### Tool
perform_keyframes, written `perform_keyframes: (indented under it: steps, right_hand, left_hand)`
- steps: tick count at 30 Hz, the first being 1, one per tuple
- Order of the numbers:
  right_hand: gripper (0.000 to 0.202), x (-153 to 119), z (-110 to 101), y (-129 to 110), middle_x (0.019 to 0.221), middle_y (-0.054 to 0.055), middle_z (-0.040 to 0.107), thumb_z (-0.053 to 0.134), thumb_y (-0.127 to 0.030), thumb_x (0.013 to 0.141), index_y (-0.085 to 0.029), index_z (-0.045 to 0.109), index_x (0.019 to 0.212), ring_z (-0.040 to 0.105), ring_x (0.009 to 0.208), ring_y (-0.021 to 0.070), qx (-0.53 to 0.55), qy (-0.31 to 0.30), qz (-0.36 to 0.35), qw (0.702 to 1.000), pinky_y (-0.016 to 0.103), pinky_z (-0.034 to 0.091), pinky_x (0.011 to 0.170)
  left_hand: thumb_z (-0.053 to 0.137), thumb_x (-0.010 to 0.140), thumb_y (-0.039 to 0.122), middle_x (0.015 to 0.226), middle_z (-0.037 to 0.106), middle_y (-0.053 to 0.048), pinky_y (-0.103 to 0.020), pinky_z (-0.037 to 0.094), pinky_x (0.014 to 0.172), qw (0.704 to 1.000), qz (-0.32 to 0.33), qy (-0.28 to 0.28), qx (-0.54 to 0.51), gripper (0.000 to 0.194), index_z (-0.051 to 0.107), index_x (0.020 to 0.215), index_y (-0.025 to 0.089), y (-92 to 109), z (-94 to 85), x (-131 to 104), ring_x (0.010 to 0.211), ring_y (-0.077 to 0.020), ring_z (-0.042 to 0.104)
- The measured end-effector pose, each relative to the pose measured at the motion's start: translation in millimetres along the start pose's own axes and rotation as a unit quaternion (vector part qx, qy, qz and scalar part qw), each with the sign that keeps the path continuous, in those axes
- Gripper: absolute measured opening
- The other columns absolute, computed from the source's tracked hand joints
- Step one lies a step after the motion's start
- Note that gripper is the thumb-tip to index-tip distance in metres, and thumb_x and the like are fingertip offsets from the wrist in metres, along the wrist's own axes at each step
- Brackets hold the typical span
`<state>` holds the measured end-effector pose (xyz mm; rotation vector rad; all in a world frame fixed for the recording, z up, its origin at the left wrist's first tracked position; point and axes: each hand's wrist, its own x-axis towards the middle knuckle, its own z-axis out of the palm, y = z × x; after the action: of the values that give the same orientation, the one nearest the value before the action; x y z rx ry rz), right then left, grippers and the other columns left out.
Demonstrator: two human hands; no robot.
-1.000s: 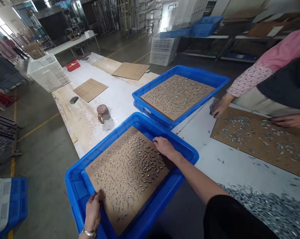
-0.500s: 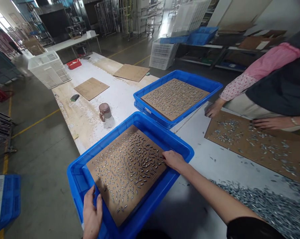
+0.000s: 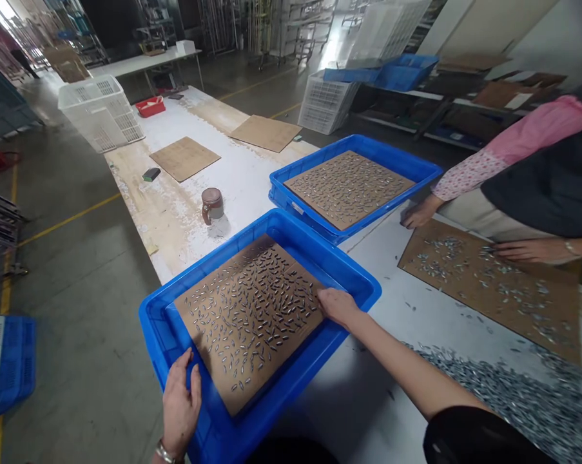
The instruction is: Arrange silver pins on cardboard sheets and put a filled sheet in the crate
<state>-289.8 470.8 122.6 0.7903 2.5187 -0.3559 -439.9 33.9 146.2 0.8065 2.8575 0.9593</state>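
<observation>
Now, left hand (image 3: 180,403): open, at tray (image 3: 298,381) rim.
Right hand (image 3: 338,306): touches board (image 3: 256,383), grip unclear.
Board: in tray, under metal pieces (image 3: 266,290).

The tray (image 3: 172,353) low in the middle is bright blue (like crayon blue), with brown cardboard (image 3: 245,322) inside. At right, a sleeve (image 3: 513,148) is pink, then white with little pinkish-red spots.

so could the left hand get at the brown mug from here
Probably, with a stretch. The left hand looks free, and the brown mug stands uncovered, but beyond the near blue tray, so the arm would likely have to pass over it.
</observation>
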Motion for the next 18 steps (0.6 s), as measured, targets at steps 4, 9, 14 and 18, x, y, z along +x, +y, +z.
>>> perform_keyframes:
  steps: [4,9,14,18]
  right_hand:
    - [0.025,-3.4,-3.1,-3.4,0.108,0.018,0.077,0.051,-0.016,0.1,-0.014,0.074,0.107,0.074,0.103,0.0263,0.005,0.008,0.003,1.0,0.029,0.046,0.077]
    - [0.023,-5.1,-3.0,-6.0,0.105,0.014,0.078,0.053,-0.013,0.095,-0.018,0.074,0.104,0.073,0.099,0.0239,0.013,0.015,0.009,1.0,0.028,0.044,0.073]
    - [0.023,-2.5,2.0,-4.2,0.103,0.012,0.078,0.055,-0.012,0.091,-0.02,0.075,0.1,0.073,0.097,0.0234,0.023,0.01,0.014,1.0,0.027,0.042,0.071]
    - [0.018,1.9,6.7,0.0,0.1,0.01,0.077,0.058,-0.015,0.09,-0.021,0.074,0.096,0.071,0.095,0.0231,0.041,0.011,0.019,0.999,0.027,0.039,0.068]
  left_hand:
    - [0.052,0.099,0.043,0.126,0.073,-0.014,-0.05,0.053,0.11,1.0,-0.006,0.0,-0.012,0.04,0.066,0.128,0.019,0.2,2.3,-1.4,0.118,-0.0308,0.07]
    - [0.051,0.099,0.043,0.126,0.074,-0.015,-0.05,0.052,0.11,1.0,-0.006,-0.008,-0.017,0.041,0.066,0.129,0.018,-0.5,2.9,-2.4,0.118,-0.0304,0.07]
    - [0.05,0.1,0.042,0.125,0.074,-0.015,-0.05,0.053,0.109,1.0,-0.003,-0.019,-0.008,0.041,0.067,0.128,0.017,2.0,1.9,-2.9,0.119,-0.0307,0.07]
    - [0.05,0.101,0.04,0.124,0.074,-0.015,-0.048,0.054,0.106,1.0,0.003,-0.021,-0.006,0.04,0.066,0.129,0.016,3.4,1.1,-3.1,0.117,-0.0297,0.07]
